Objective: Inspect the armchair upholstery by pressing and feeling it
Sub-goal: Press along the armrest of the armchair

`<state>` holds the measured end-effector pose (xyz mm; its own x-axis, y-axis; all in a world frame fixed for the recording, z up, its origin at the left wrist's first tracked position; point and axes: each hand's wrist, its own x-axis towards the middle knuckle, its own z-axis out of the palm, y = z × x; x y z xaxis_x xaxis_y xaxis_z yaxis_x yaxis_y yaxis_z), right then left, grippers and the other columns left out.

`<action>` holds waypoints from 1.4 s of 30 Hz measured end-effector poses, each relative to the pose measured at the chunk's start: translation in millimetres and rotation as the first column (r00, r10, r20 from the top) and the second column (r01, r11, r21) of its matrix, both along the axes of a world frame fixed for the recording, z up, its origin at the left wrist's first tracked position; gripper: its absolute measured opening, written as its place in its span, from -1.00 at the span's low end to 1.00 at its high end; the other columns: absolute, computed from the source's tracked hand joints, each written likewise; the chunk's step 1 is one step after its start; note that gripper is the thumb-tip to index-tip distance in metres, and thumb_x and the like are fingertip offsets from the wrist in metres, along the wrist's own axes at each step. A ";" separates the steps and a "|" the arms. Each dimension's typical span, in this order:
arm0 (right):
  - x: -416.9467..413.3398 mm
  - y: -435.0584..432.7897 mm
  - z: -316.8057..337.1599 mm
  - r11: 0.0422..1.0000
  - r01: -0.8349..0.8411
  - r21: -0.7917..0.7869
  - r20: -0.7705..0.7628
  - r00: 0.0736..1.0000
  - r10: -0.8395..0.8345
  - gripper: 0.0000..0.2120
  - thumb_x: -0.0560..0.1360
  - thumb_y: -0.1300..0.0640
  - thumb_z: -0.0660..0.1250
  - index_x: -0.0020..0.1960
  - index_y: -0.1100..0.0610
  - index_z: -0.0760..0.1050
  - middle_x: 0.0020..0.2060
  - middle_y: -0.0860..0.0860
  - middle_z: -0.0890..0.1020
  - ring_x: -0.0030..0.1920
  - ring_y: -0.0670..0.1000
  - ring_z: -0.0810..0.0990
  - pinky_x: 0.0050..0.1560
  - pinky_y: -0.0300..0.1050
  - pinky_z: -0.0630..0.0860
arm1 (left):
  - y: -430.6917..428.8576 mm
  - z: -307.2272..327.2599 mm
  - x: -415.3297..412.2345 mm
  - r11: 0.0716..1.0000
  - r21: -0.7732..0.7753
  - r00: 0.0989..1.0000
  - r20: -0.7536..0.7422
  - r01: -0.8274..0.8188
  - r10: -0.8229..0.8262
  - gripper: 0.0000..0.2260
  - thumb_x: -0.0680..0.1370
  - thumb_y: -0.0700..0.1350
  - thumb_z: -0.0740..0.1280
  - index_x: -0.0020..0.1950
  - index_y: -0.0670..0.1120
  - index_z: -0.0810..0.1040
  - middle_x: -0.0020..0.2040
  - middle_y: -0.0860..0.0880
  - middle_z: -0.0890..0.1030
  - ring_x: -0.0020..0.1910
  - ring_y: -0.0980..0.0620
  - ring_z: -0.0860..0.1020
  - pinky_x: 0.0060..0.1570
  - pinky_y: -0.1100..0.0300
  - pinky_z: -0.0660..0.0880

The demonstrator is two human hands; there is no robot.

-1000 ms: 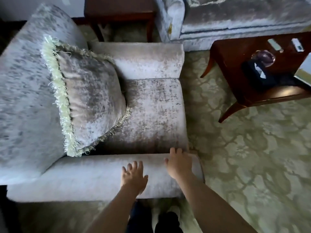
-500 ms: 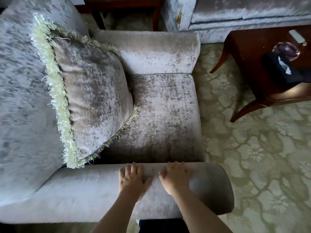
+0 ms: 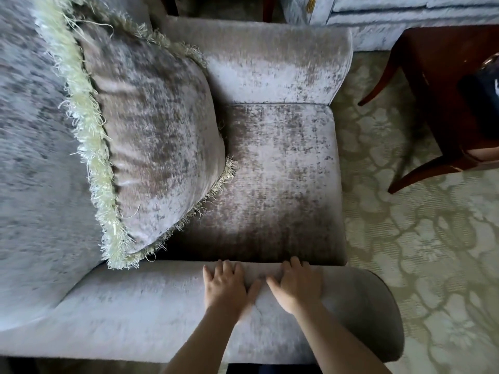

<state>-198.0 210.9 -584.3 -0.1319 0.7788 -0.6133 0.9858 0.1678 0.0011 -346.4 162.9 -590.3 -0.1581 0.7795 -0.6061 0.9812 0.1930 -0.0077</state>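
Observation:
A grey crushed-velvet armchair [image 3: 286, 171] fills the view, seen from its side. Its near armrest [image 3: 140, 309] runs across the bottom. My left hand [image 3: 225, 286] and my right hand [image 3: 295, 287] lie flat on top of that armrest, side by side, palms down, fingers slightly apart and pointing toward the seat. The fabric creases a little between the two thumbs. Neither hand holds anything. A matching cushion [image 3: 159, 136] with a pale fringe leans against the backrest [image 3: 29, 157] on the left.
A dark wooden side table [image 3: 442, 103] with curved legs stands at the right on a pale green patterned carpet [image 3: 421, 252]. A matching sofa [image 3: 399, 20] sits at the top right. Another dark wooden piece shows at the top edge.
The view has moved closer to the chair. My left hand slid up onto the armrest top beside my right hand, and both now rest flat there.

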 end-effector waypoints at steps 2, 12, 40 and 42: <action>-8.4 13.6 -3.5 0.993 0.005 -0.115 0.038 0.999 -0.001 -0.41 0.46 -0.31 -0.09 0.17 0.03 0.47 0.16 0.04 0.51 0.16 0.13 0.47 0.20 0.19 0.28 | 16.7 -4.2 2.7 0.997 -0.050 0.998 0.015 -0.054 0.055 -0.37 0.48 0.31 -0.15 0.27 -0.03 0.43 0.21 -0.08 0.48 0.26 -0.09 0.38 0.23 -0.11 0.14; -12.1 35.9 -29.1 0.958 -0.106 -0.268 -0.120 0.990 0.076 -0.55 0.54 -0.15 -0.08 0.07 0.02 0.51 -0.02 0.07 0.62 0.03 0.13 0.58 -0.09 -0.05 0.39 | 63.7 -35.7 1.3 0.948 -0.319 0.990 0.136 0.021 0.024 -0.53 0.54 0.11 -0.10 0.06 0.01 0.57 0.02 -0.03 0.60 0.01 -0.05 0.54 -0.14 0.09 0.36; 10.0 76.0 -2.7 0.996 -0.088 -0.007 0.012 0.996 0.088 -0.47 0.52 -0.18 -0.08 0.19 0.08 0.49 0.16 0.08 0.55 0.16 0.13 0.48 0.25 0.14 0.29 | 72.2 -3.8 35.3 0.971 0.146 0.975 0.144 -0.191 0.170 -0.57 0.52 0.18 0.03 0.09 -0.05 0.52 0.12 -0.05 0.57 0.16 -0.07 0.47 0.26 0.05 0.27; -14.3 58.4 -3.2 0.993 -0.107 0.048 -0.085 0.990 0.110 -0.49 0.49 -0.17 -0.04 0.18 0.09 0.48 0.16 0.09 0.56 0.18 0.14 0.46 0.29 0.17 0.24 | 55.4 -6.4 11.3 0.958 0.180 0.972 0.119 -0.223 0.204 -0.54 0.52 0.18 0.03 0.25 -0.05 0.47 0.26 -0.05 0.50 0.29 -0.05 0.39 0.36 0.03 0.17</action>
